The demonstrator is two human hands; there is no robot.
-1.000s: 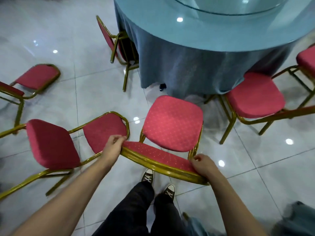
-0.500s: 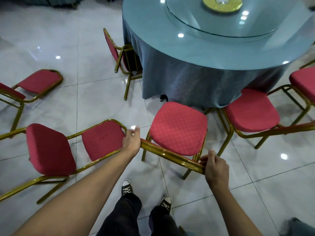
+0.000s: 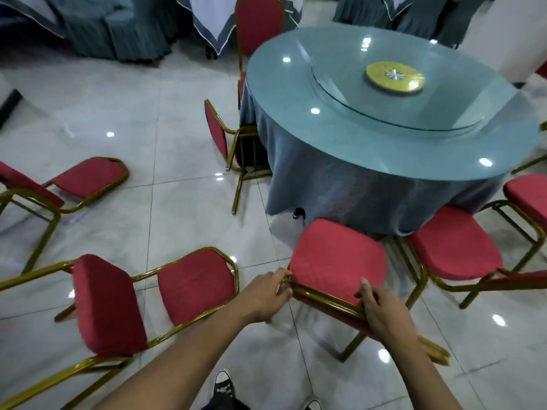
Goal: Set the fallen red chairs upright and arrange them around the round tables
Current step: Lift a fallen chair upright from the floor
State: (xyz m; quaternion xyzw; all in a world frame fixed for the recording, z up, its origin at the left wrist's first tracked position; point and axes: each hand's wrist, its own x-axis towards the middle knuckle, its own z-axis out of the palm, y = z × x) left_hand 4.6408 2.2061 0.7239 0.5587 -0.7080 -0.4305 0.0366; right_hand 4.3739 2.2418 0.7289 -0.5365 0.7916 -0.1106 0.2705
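An upright red chair [image 3: 337, 255] with a gold frame stands at the near edge of the round table [image 3: 384, 119], its seat close to the grey-blue cloth. My left hand [image 3: 266, 291] grips the left end of its backrest top and my right hand [image 3: 381, 312] grips the right part of the same rail. A fallen red chair [image 3: 109, 303] lies on its back on the floor at my left. A second fallen chair [image 3: 83, 179] lies farther left. Another chair [image 3: 219, 137] leans tilted against the table's left side.
Upright red chairs [image 3: 453, 247] stand at the table's right side, and one [image 3: 259, 25] at its far side. A glass turntable with a gold hub [image 3: 393, 76] sits on the table. More draped tables [image 3: 118, 28] line the back. Glossy tile floor lies between the chairs.
The chair in both hands has slid forward toward the table. My view has lifted, showing the whole tabletop and the tables behind.
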